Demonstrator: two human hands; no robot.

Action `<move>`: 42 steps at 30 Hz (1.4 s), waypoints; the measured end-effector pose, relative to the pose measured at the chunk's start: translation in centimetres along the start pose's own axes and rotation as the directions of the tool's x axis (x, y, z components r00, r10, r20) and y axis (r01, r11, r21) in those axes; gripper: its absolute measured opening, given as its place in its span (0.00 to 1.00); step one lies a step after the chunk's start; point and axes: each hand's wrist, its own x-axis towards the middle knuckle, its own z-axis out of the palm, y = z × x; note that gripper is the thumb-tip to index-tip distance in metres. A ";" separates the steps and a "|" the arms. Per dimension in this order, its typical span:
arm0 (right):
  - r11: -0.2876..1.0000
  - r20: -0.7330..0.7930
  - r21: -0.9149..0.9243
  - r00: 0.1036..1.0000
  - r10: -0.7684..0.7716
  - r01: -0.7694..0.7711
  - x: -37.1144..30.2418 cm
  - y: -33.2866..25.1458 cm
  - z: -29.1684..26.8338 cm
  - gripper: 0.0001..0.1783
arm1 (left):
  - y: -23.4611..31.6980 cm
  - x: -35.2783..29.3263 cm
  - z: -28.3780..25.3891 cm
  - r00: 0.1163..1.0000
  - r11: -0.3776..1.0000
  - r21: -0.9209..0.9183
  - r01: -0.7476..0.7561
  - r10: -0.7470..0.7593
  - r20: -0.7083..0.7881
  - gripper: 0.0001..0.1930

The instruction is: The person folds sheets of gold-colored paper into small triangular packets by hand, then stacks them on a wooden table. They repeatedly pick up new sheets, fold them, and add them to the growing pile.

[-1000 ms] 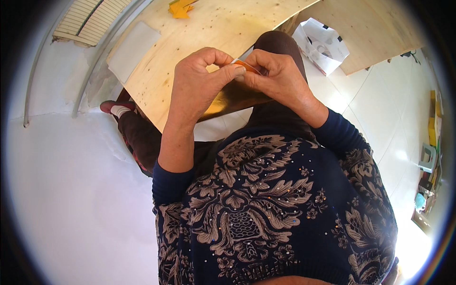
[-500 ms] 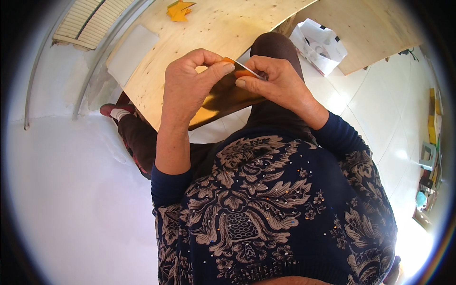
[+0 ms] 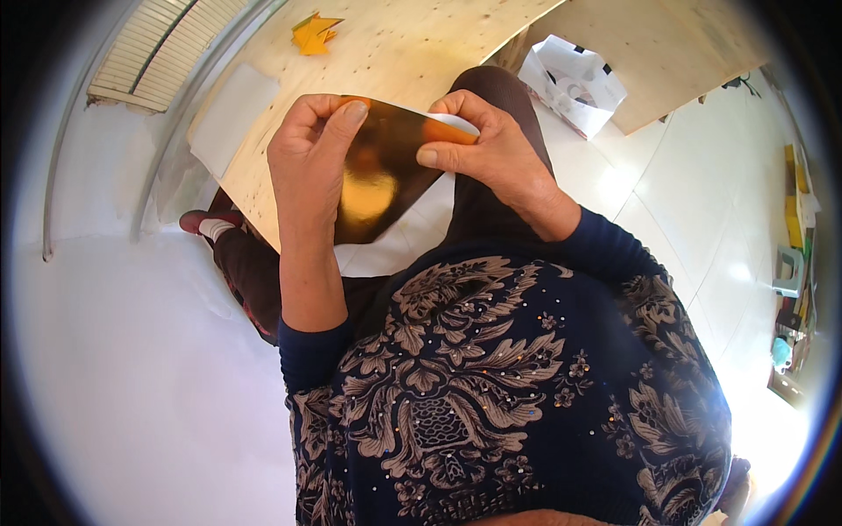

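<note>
A sheet of shiny gold paper (image 3: 377,175) hangs between my hands above the near edge of the wooden table. My left hand (image 3: 311,149) pinches its upper left corner between thumb and fingers. At the upper right, my right hand (image 3: 495,149) grips the sheet with the thumb in front, and a bit of its white back shows there. The gold face reflects light and dark patches. On the table beyond my left hand lies a folded orange-yellow paper piece (image 3: 314,35) with pointed ends.
A pale flat sheet (image 3: 235,118) lies at the left end of the wooden table (image 3: 386,53). On the tiled floor to the right stands a white bag (image 3: 574,88) beside a wooden board (image 3: 658,53). Several items, including a pale stool (image 3: 789,270), line the far right.
The gold paper has turned from nearly edge-on to show its broad shiny face. My left hand has moved left, away from the right one, and both still pinch the sheet.
</note>
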 end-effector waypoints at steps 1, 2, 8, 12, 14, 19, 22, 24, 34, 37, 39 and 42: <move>1.000 -0.034 -0.002 0.999 0.026 -0.026 -0.1 0.0 0.2 0.15 | 0.0 -0.2 0.1 1.000 1.000 -0.011 0.001 -0.001 -0.020 0.08; 0.999 -0.056 -0.005 0.998 0.038 -0.038 0.0 0.1 0.4 0.15 | 0.1 -0.3 0.0 0.999 1.000 -0.023 -0.005 0.004 -0.042 0.08; 0.992 -0.131 -0.090 0.986 -0.104 0.092 0.0 0.2 0.6 0.14 | 0.2 -0.4 -0.4 0.997 0.997 -0.070 -0.036 0.032 -0.068 0.07; 0.979 -0.135 -0.101 0.973 -0.187 0.174 -0.7 -0.2 0.6 0.15 | 0.1 -0.5 -0.6 0.998 0.996 -0.089 -0.021 0.016 -0.063 0.06; 0.970 -0.134 -0.113 0.964 -0.228 0.214 -1.0 -0.3 0.6 0.16 | 0.2 -0.5 -0.5 0.997 0.995 -0.097 -0.038 0.030 -0.078 0.06; 0.959 -0.140 -0.106 0.951 -0.275 0.261 -1.2 0.0 0.5 0.15 | 0.3 -0.8 -0.2 0.993 0.986 -0.145 -0.078 0.064 -0.100 0.05; 0.956 -0.106 -0.070 0.950 -0.293 0.286 -1.2 0.1 0.2 0.14 | 0.4 -1.0 -0.3 0.997 0.994 -0.106 -0.035 0.026 -0.079 0.05; 0.988 -0.063 -0.036 0.987 -0.150 0.148 -1.1 -0.3 -0.2 0.14 | 0.6 -1.1 -0.4 0.999 0.995 -0.096 -0.019 0.015 -0.047 0.05; 0.609 0.186 -0.685 0.904 -0.385 0.400 0.9 -3.1 -0.8 0.19 | -0.3 -1.8 2.5 0.981 0.931 0.316 -0.183 0.150 0.124 0.08; 0.763 0.158 -0.600 0.970 -0.183 0.241 1.1 -3.0 -0.2 0.13 | -0.3 -1.8 1.9 0.996 0.995 0.087 -0.057 0.051 0.071 0.09; 0.818 0.106 -0.524 0.971 -0.215 0.238 1.2 -3.0 -0.1 0.10 | -0.5 -1.9 1.2 0.980 0.946 0.259 -0.196 0.181 0.082 0.10; 0.900 0.052 -0.371 0.973 -0.226 0.229 0.5 -3.3 -1.6 0.07 | -0.9 -2.4 -2.0 0.971 0.810 0.568 -0.143 0.004 0.239 0.10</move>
